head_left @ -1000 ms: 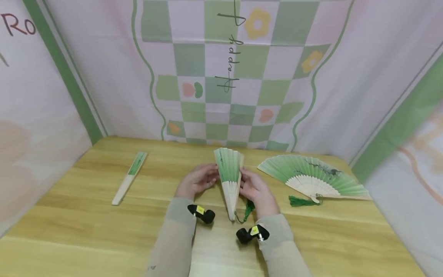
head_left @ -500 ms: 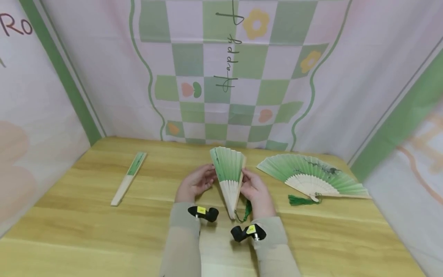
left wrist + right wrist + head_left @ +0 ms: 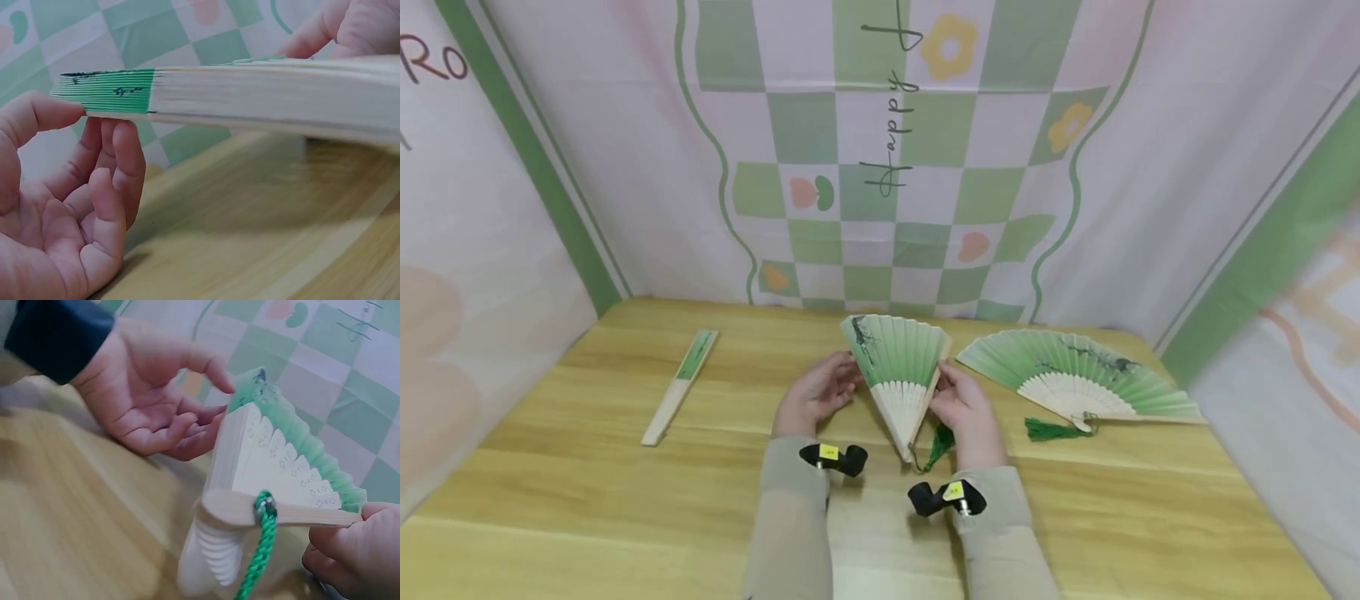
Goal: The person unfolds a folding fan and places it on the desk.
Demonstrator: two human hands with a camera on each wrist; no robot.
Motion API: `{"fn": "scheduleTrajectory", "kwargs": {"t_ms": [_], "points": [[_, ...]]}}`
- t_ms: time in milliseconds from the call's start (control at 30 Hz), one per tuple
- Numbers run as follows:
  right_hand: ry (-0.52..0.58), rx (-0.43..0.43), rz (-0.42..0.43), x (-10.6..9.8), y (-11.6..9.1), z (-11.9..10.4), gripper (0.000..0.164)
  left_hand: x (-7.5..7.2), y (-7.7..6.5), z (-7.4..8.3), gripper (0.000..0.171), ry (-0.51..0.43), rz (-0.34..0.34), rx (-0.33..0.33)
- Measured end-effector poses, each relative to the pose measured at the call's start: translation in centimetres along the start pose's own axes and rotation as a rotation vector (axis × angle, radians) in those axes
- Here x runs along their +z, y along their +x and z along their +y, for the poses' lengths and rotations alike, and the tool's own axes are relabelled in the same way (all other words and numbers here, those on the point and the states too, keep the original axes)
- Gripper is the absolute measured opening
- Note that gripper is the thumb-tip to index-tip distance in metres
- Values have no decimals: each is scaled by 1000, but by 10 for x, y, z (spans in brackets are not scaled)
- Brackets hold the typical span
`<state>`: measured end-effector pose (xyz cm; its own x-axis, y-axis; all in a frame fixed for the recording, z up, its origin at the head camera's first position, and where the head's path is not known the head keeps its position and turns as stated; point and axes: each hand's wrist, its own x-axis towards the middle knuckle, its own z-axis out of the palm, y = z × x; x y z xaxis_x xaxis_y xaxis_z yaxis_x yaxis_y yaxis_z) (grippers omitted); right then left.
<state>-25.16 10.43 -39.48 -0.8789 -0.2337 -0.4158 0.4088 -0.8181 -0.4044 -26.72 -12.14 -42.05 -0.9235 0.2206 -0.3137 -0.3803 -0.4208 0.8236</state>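
Note:
A green-and-cream folding fan [image 3: 898,354], partly spread, is held above the table between my two hands in the head view. My left hand [image 3: 817,393] pinches its left edge; the left wrist view shows thumb [image 3: 53,114] and fingertips on the green leaf's outer rib. On the other side my right hand [image 3: 968,410] grips the right guard stick [image 3: 319,515]. The ribs converge at the pivot end, which points toward me. From there a green cord [image 3: 261,550] hangs, ending in a green tassel [image 3: 940,446] beside my right hand.
On the wooden table [image 3: 587,500], a closed folding fan [image 3: 679,387] lies to the left. A fully spread green fan [image 3: 1082,375] with a green tassel [image 3: 1052,429] lies to the right. Patterned curtains [image 3: 640,167] stand around the back and sides.
The fan in my hands has spread wider, its top edge reaching farther left and right. More of the dark branch print shows. The two other fans have stayed in place.

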Motion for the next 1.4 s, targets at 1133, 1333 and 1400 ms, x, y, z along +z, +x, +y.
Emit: {"fn": "scheduleTrajectory", "kwargs": {"t_ms": [1133,1333,1400], "points": [[291,-28,79,-7,1,-21,44,-1,-2,0,10,113,3,66],[301,-56,73,-9,0,-23,47,-2,0,0,11,105,20,76],[323,-61,68,-9,0,-23,47,-2,0,0,11,97,29,78]]}}
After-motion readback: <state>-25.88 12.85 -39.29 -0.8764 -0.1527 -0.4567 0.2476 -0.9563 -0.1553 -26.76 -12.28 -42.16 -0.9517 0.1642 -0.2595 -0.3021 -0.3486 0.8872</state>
